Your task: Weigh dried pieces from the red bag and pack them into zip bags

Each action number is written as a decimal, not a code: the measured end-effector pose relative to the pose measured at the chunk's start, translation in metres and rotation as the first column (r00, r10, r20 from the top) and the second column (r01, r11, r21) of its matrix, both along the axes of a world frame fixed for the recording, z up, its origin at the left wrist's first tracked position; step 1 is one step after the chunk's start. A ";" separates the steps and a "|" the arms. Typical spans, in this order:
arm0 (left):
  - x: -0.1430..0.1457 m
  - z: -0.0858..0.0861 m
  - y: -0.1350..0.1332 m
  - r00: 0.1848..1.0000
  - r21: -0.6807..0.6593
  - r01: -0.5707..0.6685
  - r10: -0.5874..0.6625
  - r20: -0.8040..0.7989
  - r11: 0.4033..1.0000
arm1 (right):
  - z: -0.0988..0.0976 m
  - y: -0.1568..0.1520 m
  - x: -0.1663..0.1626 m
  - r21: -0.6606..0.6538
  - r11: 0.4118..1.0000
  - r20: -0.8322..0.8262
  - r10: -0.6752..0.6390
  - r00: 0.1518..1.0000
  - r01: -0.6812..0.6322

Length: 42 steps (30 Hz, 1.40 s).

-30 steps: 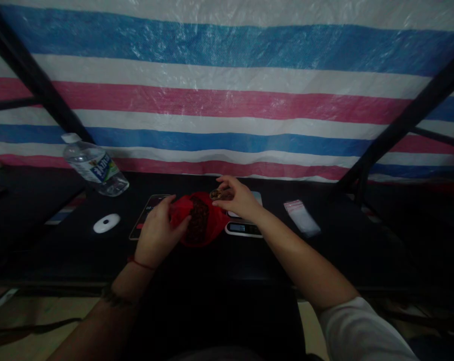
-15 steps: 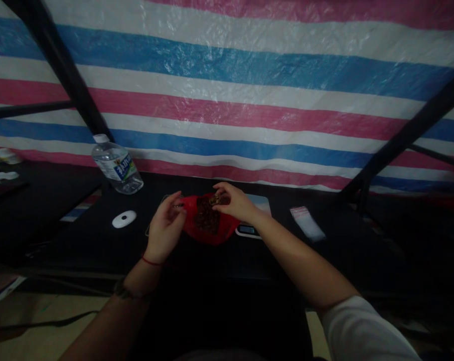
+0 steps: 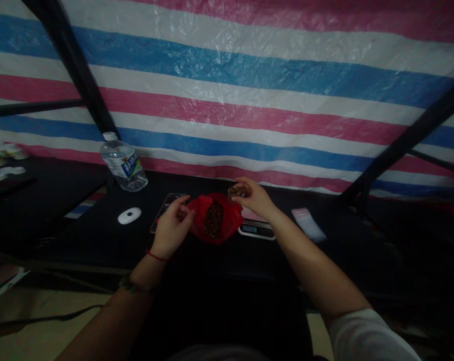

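A red plastic bag (image 3: 227,220) lies open on the black table (image 3: 249,255), with dark brown pieces inside it. My left hand (image 3: 172,228) pinches the bag's left edge. My right hand (image 3: 254,198) is raised just above the bag's right side and pinches a small clump of the brown pieces (image 3: 235,191) between fingers and thumb. Right under that hand sits a small digital scale (image 3: 257,228).
A phone (image 3: 165,210) lies left of the bag, a white oval object (image 3: 129,215) farther left, and a water bottle (image 3: 123,163) behind it. A clear zip bag (image 3: 308,224) lies right of the scale. Black frame bars (image 3: 76,75) cross a striped tarp wall.
My right hand has lifted a clump of brown pieces from the bag and moved it right, over the scale. The camera view has tilted and shifted.
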<state>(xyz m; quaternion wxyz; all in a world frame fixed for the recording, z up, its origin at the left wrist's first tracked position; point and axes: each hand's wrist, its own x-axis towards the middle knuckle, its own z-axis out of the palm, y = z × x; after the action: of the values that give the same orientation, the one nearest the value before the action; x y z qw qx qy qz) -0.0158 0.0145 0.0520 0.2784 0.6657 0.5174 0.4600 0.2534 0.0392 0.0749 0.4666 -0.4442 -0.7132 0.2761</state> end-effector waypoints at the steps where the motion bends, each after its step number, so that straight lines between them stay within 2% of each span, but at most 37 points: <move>1: -0.002 0.002 0.000 0.998 0.023 -0.053 0.052 0.037 0.998 | 0.000 0.001 0.011 -0.001 0.999 -0.001 -0.036 0.999 0.036; 3: -0.006 0.006 -0.002 0.986 0.073 -0.132 0.124 0.109 0.989 | -0.003 0.003 0.035 -0.011 0.993 0.023 -0.120 0.993 0.120; 5: -0.006 0.007 -0.010 0.987 0.118 -0.115 0.099 0.129 0.986 | -0.009 0.003 0.058 -0.019 0.980 0.059 -0.195 0.979 0.197; 8: 0.000 0.008 -0.030 0.994 0.229 0.080 -0.096 0.057 0.970 | -0.023 0.003 0.086 -0.014 0.963 0.118 -0.265 0.957 0.269; 11: 0.014 0.008 -0.051 0.944 0.310 0.330 -0.309 -0.117 0.891 | -0.039 0.003 0.102 -0.026 0.951 0.141 -0.302 0.943 0.308; 14: 0.030 0.005 -0.064 0.859 0.280 0.508 -0.452 -0.242 0.815 | -0.054 0.004 0.108 -0.044 0.944 0.131 -0.318 0.939 0.326; 17: 0.042 -0.003 -0.069 0.799 0.229 0.590 -0.521 -0.300 0.774 | -0.066 0.005 0.109 -0.056 0.944 0.177 -0.312 0.934 0.326; 22: 0.049 -0.012 -0.067 0.767 0.182 0.624 -0.551 -0.329 0.760 | -0.068 -0.001 0.109 -0.072 0.955 0.256 -0.262 0.930 0.289; 24: 0.050 -0.013 -0.066 0.768 0.177 0.621 -0.547 -0.333 0.764 | -0.063 -0.002 0.112 -0.058 0.954 0.220 -0.274 0.936 0.293; 26: 0.051 -0.013 -0.066 0.761 0.170 0.626 -0.548 -0.348 0.761 | -0.059 0.001 0.119 -0.039 0.944 0.113 -0.321 0.940 0.327; 29: 0.049 -0.016 -0.068 0.710 0.124 0.673 -0.590 -0.383 0.729 | -0.062 0.007 0.132 -0.025 0.887 -0.057 -0.462 0.885 0.461; 31: 0.046 -0.021 -0.071 0.661 0.063 0.708 -0.628 -0.410 0.704 | -0.070 0.009 0.141 -0.034 0.830 -0.100 -0.558 0.824 0.557; 33: 0.041 -0.027 -0.072 0.634 0.007 0.714 -0.642 -0.432 0.700 | -0.079 0.006 0.147 -0.065 0.797 -0.087 -0.604 0.793 0.600; 35: 0.037 -0.035 -0.072 0.651 -0.015 0.688 -0.626 -0.429 0.726 | -0.083 0.000 0.149 -0.096 0.793 -0.052 -0.607 0.793 0.602; 38: 0.035 -0.046 -0.070 0.694 -0.038 0.645 -0.606 -0.388 0.763 | -0.080 -0.008 0.147 -0.104 0.787 -0.022 -0.613 0.790 0.608; 42: 0.037 -0.051 -0.068 0.664 -0.082 0.661 -0.633 -0.398 0.746 | -0.074 -0.010 0.140 -0.104 0.793 -0.011 -0.604 0.797 0.600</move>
<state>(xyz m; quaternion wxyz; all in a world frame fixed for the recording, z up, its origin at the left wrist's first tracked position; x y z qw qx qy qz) 0.0211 -0.0538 0.0010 0.2880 0.8942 0.2766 0.2022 0.3933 0.0290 0.0005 0.5239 -0.6635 -0.5107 0.1565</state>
